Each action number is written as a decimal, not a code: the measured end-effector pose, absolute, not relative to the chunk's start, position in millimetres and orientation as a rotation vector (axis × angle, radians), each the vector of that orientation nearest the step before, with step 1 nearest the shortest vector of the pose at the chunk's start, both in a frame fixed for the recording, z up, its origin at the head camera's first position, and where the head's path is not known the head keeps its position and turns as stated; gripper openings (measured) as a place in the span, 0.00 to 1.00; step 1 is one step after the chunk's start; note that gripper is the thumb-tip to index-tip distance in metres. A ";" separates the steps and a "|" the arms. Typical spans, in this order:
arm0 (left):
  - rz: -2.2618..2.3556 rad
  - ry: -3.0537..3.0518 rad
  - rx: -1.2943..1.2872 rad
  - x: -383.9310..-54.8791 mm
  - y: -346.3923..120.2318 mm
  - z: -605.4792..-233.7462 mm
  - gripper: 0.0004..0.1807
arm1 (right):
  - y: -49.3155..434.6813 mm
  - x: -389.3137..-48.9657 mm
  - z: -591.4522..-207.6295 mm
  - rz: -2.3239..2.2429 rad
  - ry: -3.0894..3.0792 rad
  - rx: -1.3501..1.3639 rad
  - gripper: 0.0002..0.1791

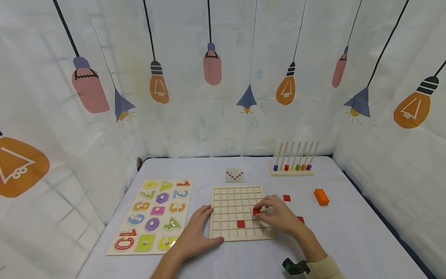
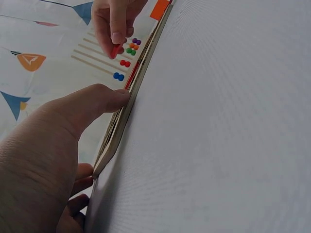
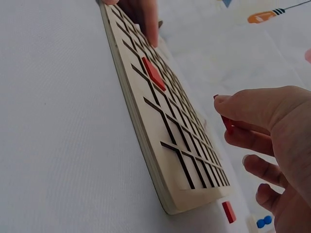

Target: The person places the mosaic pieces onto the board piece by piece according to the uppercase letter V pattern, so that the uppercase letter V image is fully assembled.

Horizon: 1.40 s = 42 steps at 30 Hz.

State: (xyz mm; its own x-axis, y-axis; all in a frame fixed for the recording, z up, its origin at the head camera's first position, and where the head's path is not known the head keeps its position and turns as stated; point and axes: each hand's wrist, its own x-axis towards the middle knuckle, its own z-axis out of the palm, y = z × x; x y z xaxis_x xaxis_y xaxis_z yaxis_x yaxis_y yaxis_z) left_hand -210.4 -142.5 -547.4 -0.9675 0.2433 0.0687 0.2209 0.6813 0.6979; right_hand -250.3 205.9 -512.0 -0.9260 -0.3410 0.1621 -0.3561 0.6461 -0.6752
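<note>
Midway between the bench's (image 1: pixel 348 240) left and right edges, the left hand (image 1: pixel 199 233) grips the near-left corner of one grid board (image 1: pixel 226 211), while the right hand's (image 1: pixel 278 215) fingers pinch one red tile (image 1: pixel 256 212) above the board's right part, its thin edge running left to right. One seated tile (image 1: pixel 241 224) lies in the grid; two loose tiles (image 1: pixel 287 198) and one orange block (image 1: pixel 321 197), long axis back to front, lie toward the bench's right edge.
</note>
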 end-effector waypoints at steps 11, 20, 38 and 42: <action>1.176 2.854 0.391 -209.6 -142.0 -546.8 0.63 | 189.7 -253.3 -517.6 1.189 -2.832 0.661 0.10; 1.173 2.863 0.414 -210.8 -141.7 -546.2 0.63 | 177.7 -254.3 -518.9 1.192 -2.835 0.697 0.11; 1.161 2.871 0.401 -211.4 -142.2 -548.1 0.62 | 156.6 -260.7 -519.9 1.176 -2.834 0.766 0.12; 1.160 2.872 0.398 -211.2 -142.3 -547.7 0.62 | 152.3 -262.2 -520.9 1.164 -2.843 0.765 0.11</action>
